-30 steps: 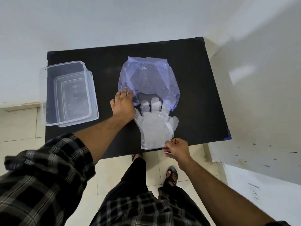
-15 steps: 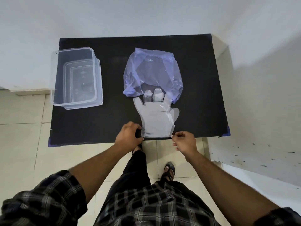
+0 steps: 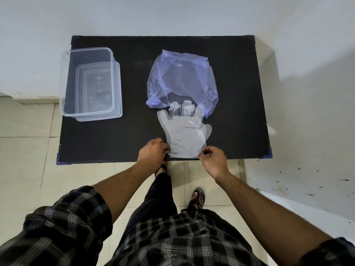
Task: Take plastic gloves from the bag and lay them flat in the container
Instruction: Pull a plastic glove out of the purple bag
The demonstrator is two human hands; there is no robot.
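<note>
A clear plastic glove lies flat on the black table, its cuff at the near edge and its fingertips tucked under the mouth of a crumpled purple plastic bag. My left hand pinches the cuff's left corner. My right hand pinches the cuff's right corner. An empty transparent container stands on the table's left side, well apart from the glove.
The table stands against a white wall, with a white ledge close on the right. Beige floor tiles, my dark trousers and sandalled feet show below the near edge.
My left hand left the bag's mouth and came down to the glove's cuff. The glove has slid a little out of the bag toward me.
</note>
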